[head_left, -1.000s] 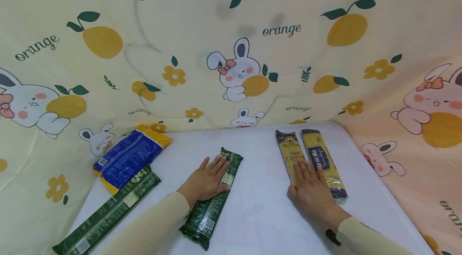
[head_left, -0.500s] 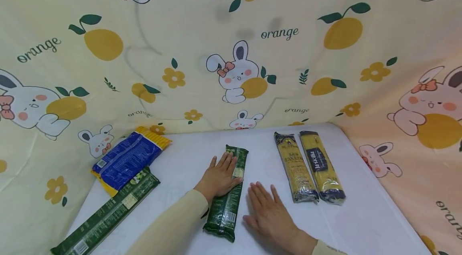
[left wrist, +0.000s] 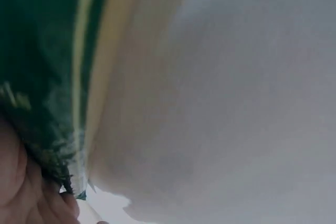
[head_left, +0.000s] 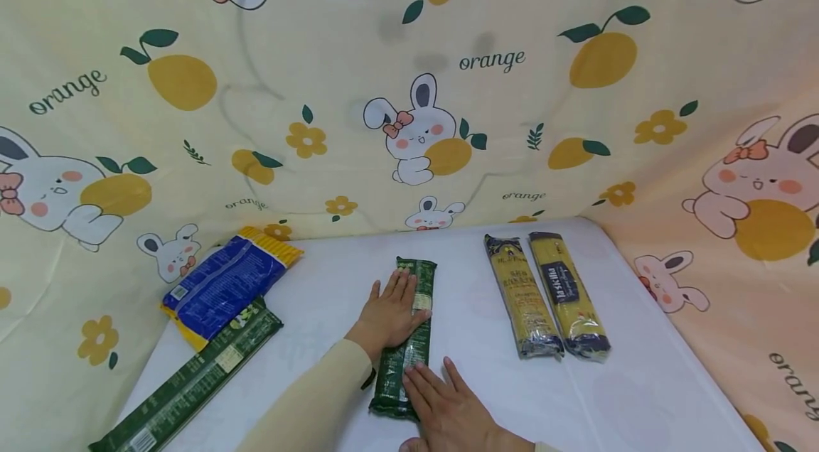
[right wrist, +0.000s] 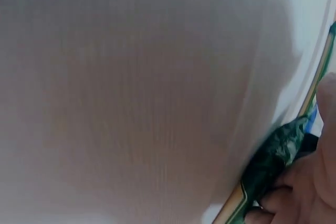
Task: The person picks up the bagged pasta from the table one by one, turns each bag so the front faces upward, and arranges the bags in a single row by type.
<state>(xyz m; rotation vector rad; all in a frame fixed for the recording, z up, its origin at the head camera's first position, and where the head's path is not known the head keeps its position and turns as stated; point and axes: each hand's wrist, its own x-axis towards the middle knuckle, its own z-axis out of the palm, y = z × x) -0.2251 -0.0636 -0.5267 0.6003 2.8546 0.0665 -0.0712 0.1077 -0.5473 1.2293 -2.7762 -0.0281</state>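
Note:
A dark green plastic packet point(head_left: 419, 345) with printed text lies in the middle of the white table, nearly upright in the head view. My left hand point(head_left: 389, 311) rests flat across its upper half, fingers straight. Over the packet's lower right edge, my right hand point(head_left: 451, 413) lays its straight fingertips on the wrapper. In the left wrist view the green packet point(left wrist: 47, 51) fills the left side, with part of the hand point(left wrist: 31, 192) below it. From the right wrist, the packet's crinkled end point(right wrist: 273, 156) shows beside the fingers point(right wrist: 294, 198).
Two yellow pasta packets point(head_left: 526, 296) point(head_left: 569, 296) lie side by side at the right. On the left, a blue and yellow bag point(head_left: 227, 285) touches a second long green packet point(head_left: 192, 381). A patterned cloth point(head_left: 320, 82) rises behind the table point(head_left: 512, 395).
My right hand has left the left yellow pasta packet and come across to the green packet. The green packet, under my left hand, has shifted right and turned straighter.

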